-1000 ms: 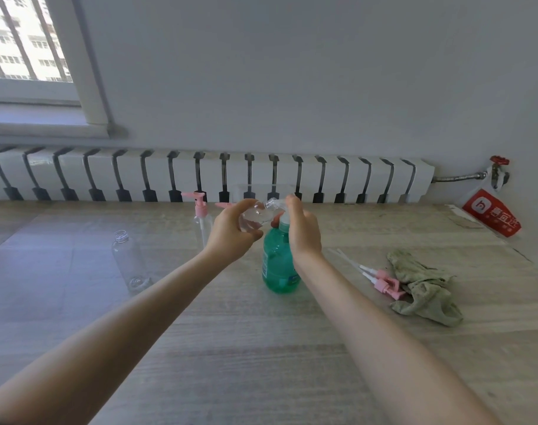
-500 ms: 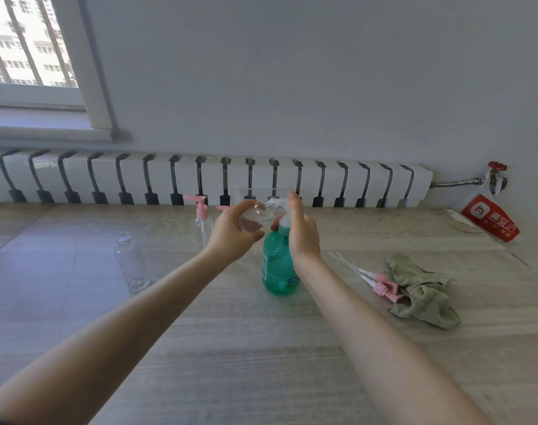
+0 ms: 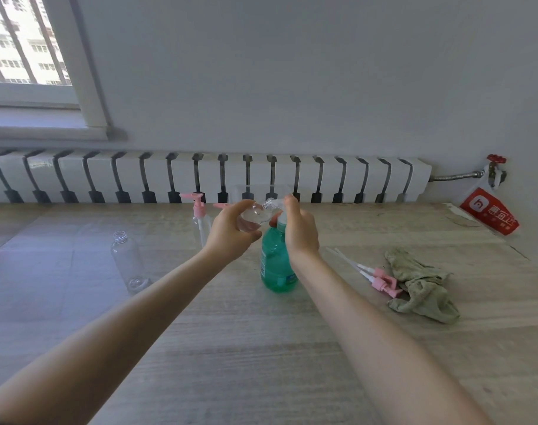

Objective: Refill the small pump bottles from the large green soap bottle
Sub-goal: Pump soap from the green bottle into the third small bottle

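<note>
Head view: left hand [image 3: 230, 236] is gripping a tilted small clear bottle [image 3: 254, 214] at the green soap bottle [image 3: 276, 266], standing mid bench [image 3: 261, 363]; right hand [image 3: 301, 230] is clasping its pump [image 3: 282, 221]. Seemingly filling; next needs steady pressing, neck aligned.

Centre crowded: green soap bottle [image 3: 278, 268] upright, right hand [image 3: 301, 231] curled round its pump top, left hand [image 3: 230, 234] gripping small clear bottle [image 3: 252, 217] tilted right there. Close behind left hand, pink-pump bottle [image 3: 200, 222] standing. Open gap further left, up to uncapped clear bottle [image 3: 128, 262]. On right, lane between green bottle and loose pink pumps [image 3: 375, 277] lying against crumpled cloth [image 3: 424, 289]. Rear walled off by radiator [image 3: 261, 176]. Near side: broad wooden surface [image 3: 261, 348], crossed only by two forearms.
</note>
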Motion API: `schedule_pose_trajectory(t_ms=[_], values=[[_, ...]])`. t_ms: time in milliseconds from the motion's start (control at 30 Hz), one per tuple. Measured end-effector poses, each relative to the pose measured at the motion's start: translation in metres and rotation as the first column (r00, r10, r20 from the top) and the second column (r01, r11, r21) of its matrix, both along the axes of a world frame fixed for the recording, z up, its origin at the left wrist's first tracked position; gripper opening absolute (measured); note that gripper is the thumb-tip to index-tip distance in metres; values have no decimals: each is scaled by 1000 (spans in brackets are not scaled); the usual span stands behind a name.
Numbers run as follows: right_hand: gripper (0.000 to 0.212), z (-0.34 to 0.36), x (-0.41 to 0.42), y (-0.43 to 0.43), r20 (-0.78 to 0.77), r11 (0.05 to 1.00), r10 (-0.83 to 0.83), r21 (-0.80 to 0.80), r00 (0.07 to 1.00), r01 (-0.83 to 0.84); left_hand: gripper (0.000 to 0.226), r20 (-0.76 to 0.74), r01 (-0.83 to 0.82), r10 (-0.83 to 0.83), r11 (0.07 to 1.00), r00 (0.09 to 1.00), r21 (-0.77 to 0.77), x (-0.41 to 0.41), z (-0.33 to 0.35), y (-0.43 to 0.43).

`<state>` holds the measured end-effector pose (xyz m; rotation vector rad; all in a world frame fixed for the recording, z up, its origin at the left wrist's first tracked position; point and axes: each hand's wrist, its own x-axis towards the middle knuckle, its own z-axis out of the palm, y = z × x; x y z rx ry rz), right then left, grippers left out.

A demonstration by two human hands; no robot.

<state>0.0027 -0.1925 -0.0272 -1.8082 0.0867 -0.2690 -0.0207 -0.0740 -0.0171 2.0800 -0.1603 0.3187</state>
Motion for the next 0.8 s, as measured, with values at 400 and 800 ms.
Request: schedule_pose_trajectory(t_ms=[400,800], values=[[53,-1,3,1,-13,1000,17,21,1000,-17,57,4,15,-15,1000,1000,-15,0,-1,2],[103,3,-4,-5,-4,990,114,81,993,-113,59,-19,25,-26,999,999,-34,-2,6,1]])
